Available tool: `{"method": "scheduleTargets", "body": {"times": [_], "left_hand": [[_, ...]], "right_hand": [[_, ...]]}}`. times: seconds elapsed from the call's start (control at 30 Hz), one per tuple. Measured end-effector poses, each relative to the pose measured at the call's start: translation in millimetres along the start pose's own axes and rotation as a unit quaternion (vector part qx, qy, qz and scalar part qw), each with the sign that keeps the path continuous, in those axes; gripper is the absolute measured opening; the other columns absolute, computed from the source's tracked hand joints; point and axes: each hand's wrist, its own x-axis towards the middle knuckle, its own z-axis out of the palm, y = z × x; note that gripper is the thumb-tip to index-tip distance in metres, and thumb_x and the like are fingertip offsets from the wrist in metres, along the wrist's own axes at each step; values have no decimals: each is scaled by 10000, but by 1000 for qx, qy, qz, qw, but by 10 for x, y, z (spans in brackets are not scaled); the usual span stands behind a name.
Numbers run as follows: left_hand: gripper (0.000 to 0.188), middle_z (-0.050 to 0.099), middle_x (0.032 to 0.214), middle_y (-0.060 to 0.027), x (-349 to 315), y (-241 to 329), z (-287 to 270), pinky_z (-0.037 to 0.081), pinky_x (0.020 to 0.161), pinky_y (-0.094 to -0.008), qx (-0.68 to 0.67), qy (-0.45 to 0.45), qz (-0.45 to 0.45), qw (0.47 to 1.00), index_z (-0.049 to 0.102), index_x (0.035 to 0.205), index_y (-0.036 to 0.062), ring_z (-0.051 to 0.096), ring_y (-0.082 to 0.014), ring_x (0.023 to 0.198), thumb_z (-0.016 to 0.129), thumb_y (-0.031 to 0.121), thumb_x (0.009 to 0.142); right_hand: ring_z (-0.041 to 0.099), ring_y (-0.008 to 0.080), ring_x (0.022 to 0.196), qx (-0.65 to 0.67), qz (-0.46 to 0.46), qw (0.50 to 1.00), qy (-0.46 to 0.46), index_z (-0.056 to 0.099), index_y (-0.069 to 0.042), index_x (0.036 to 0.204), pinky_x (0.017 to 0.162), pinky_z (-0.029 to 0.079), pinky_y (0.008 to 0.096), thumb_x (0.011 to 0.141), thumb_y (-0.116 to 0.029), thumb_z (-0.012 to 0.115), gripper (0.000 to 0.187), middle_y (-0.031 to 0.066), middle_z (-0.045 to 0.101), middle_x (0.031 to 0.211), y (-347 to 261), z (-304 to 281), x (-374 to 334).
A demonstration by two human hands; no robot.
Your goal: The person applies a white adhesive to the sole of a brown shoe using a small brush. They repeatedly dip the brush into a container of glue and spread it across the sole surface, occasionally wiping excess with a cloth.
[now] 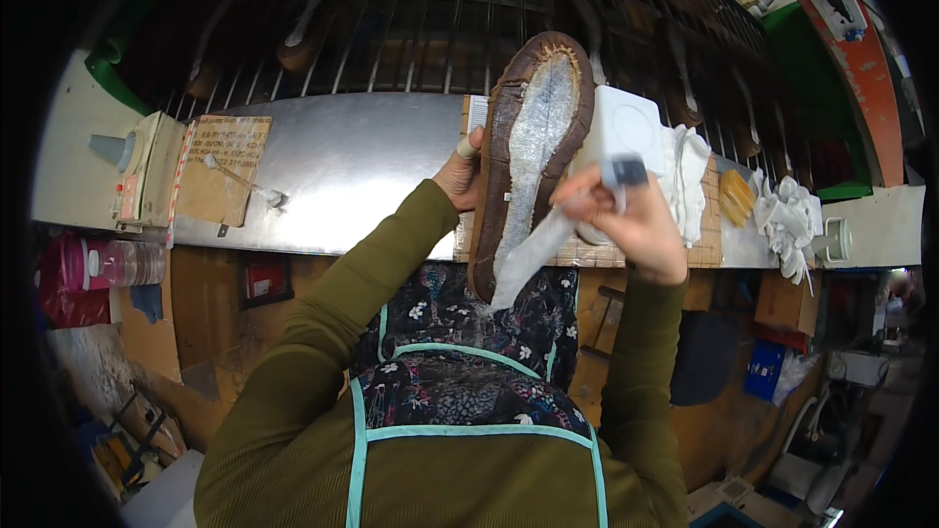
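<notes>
A brown leather shoe (494, 152) without an outsole is held up in front of me. Its underside shows, with a long pale, fuzzy grey area in the middle and gathered leather at the toe. My left hand (460, 176) grips it by its left side; one finger wears a white wrap. My right hand (631, 220) is at the shoe's right, fingers bent and slightly blurred, pinching a whitish translucent strip (533, 256). The strip's lower end lies across the shoe's heel. A small grey and dark piece (624, 172) shows at the right fingers; I cannot tell what it is.
A metal-topped bench (333, 156) spans the front, backed by a rack of rods (411, 29) with shoes below. A white container (628, 122), white cloths (688, 181) and gloves (785, 215) stand right. Left are a cardboard sheet (230, 152) and a small brush (245, 181).
</notes>
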Motion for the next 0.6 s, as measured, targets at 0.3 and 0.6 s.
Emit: {"method": "scheduleTargets", "body": {"times": [0.3, 0.6], "left_hand": [[877, 535, 1312, -134, 13, -43, -86, 395, 1057, -437, -3, 3, -14, 1000, 478, 1328, 59, 529, -272, 1186, 765, 568, 675], [853, 544, 1297, -133, 11, -59, -119, 414, 1045, -427, -21, 0, -17, 1000, 475, 1323, 61, 532, -257, 1189, 768, 550, 690]], "right_hand": [[580, 97, 763, -127, -76, 989, 3, 670, 26, 914, 714, 473, 254, 826, -12, 635, 102, 39, 648, 802, -30, -261, 661], [562, 84, 735, -152, -91, 984, 10, 670, 29, 908, 694, 460, 245, 811, 13, 645, 101, 30, 631, 771, -45, -382, 881]]}}
